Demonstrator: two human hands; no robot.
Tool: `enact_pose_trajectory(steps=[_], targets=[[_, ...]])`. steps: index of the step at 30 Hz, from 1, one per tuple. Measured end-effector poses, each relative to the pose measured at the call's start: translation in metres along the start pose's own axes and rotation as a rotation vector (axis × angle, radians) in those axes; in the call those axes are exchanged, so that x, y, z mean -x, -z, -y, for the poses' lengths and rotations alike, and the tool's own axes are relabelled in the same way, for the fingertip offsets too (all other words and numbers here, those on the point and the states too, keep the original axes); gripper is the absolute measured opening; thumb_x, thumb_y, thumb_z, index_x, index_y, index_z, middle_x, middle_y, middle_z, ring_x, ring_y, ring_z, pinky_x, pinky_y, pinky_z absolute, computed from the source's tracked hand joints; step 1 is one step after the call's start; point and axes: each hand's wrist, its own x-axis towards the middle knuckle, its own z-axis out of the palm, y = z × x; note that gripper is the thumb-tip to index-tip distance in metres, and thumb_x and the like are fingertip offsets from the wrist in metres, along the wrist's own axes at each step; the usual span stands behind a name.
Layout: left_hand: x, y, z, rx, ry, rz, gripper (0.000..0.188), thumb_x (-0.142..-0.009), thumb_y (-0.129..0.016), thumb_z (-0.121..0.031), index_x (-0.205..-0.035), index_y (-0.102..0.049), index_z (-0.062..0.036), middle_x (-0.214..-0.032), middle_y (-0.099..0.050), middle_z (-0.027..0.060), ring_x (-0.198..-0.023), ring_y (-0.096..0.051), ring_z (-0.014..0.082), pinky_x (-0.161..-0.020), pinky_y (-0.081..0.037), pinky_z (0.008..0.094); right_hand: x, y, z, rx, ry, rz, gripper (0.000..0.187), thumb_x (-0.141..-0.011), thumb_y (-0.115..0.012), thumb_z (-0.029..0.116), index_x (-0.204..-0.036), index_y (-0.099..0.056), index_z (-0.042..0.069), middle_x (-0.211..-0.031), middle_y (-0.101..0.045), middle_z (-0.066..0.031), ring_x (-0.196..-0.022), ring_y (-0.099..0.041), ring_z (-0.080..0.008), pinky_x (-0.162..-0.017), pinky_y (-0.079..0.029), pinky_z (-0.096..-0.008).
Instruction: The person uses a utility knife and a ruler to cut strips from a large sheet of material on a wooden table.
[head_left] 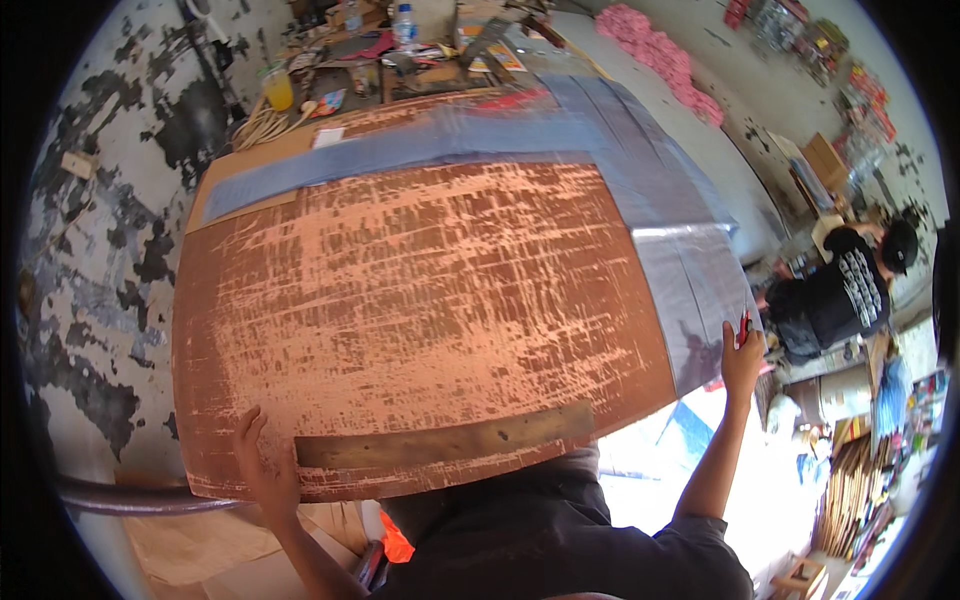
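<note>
Patchy wall plaster [115, 200], pale with dark peeled areas, is seen to the left of a large brown board [430, 300], whose surface is covered with pale, crisscrossing scuffs. The board is set directly before the person's dark-clothed body, and everything else is placed around or upon it. Its far part is crossed by a blue strip of sheeting [400, 150], and its right side is covered by a shiny grey-blue sheet [690, 290]. Along its near edge a flat brown bar [440, 437] is laid lengthwise.

At the board's near left corner, just beside the left end of the bar, the left hand [264, 460] is held with its fingers slightly spread and curved; whether the board is pressed by them cannot be told. At the board's right, by the outer edge of the grey-blue sheet, a small red-and-black tool [744, 328] is gripped in the closed fingers of the right hand [741, 362]. Whether the sheet is touched by the tool cannot be told.

Beyond the board, a yellow-filled cup [277, 90], a clear bottle [404, 30] and a pink bundle [665, 60] are seen. To its right, well apart, a co-worker [840, 290] in a black shirt is seen bent forward.
</note>
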Motion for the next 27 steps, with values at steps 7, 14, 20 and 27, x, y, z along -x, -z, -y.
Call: enact_pose_trajectory(steps=[7,14,20,27], targets=[[0.001,-0.021,-0.001,0.04,-0.006,0.005,0.044,-0.101,-0.072,-0.008,-0.144,-0.065,-0.0024,-0.152,-0.064,0.018,-0.146,-0.057,0.0374,-0.125,-0.041,0.0514,0.045,-0.039,-0.086,-0.46,-0.353,-0.136,0.07,-0.1,-0.086,0.038,-0.14,-0.055,-0.011,-0.128,-0.069,-0.0214,-0.118,-0.067,-0.036,-0.105,-0.055,-0.0498],[-0.006,-0.021,-0.01,0.059,0.0,0.017,0.042,-0.102,-0.073,-0.007,-0.143,-0.066,-0.0023,-0.151,-0.065,0.0178,-0.144,-0.058,0.0368,-0.125,-0.041,0.0505,0.041,-0.037,-0.107,-0.99,-0.653,-0.143,0.055,-0.099,-0.087,0.017,-0.141,-0.06,-0.004,-0.122,-0.073,-0.0105,-0.1,-0.07,-0.0172,-0.084,-0.061,-0.0355],[0.001,-0.022,-0.006,0.062,-0.019,0.023,0.042,-0.102,-0.072,-0.006,-0.143,-0.066,-0.0026,-0.151,-0.065,0.0173,-0.145,-0.058,0.0365,-0.125,-0.041,0.05,0.025,-0.04,-0.122,-0.99,-0.614,-0.185,0.034,-0.096,-0.086,0.011,-0.123,-0.067,0.0,-0.108,-0.073,-0.004,-0.088,-0.069,-0.0141,-0.079,-0.056,-0.0327],[0.004,-0.026,-0.008,0.039,0.025,0.019,0.042,-0.104,-0.072,-0.007,-0.145,-0.064,-0.003,-0.153,-0.063,0.0181,-0.147,-0.057,0.0358,-0.125,-0.041,0.0503,0.028,-0.037,-0.144,-1.109,-0.697,-0.066,0.041,-0.1,-0.083,0.019,-0.131,-0.064,0.001,-0.111,-0.07,-0.0094,-0.089,-0.071,-0.0205,-0.081,-0.063,-0.0369]])
